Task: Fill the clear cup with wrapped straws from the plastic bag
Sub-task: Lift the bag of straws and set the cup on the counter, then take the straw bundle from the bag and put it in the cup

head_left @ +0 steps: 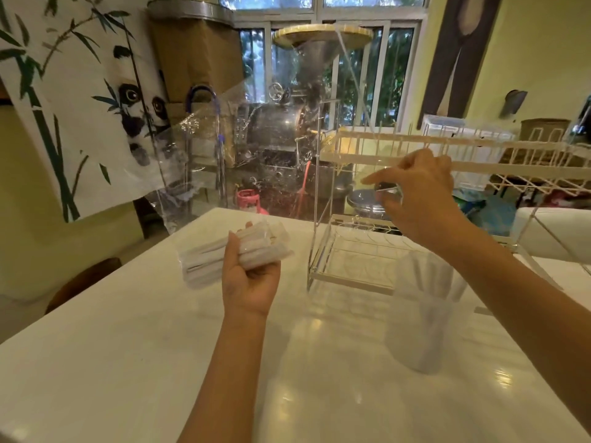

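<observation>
Above the white surface [134, 362], the left hand [249, 279] gripped a bundle of wrapped straws [230, 254], while the right hand [422, 193], raised, pinched the clear bag [256, 139], which looked empty. The cup [422, 318] stood below the right arm with a few straws in it. The next move probably called for dropping the bag and feeding the bundle in upright. No writing was legible.

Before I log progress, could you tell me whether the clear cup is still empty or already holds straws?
Not empty: the clear cup stands upright on the table with several wrapped straws upright inside it.
</observation>
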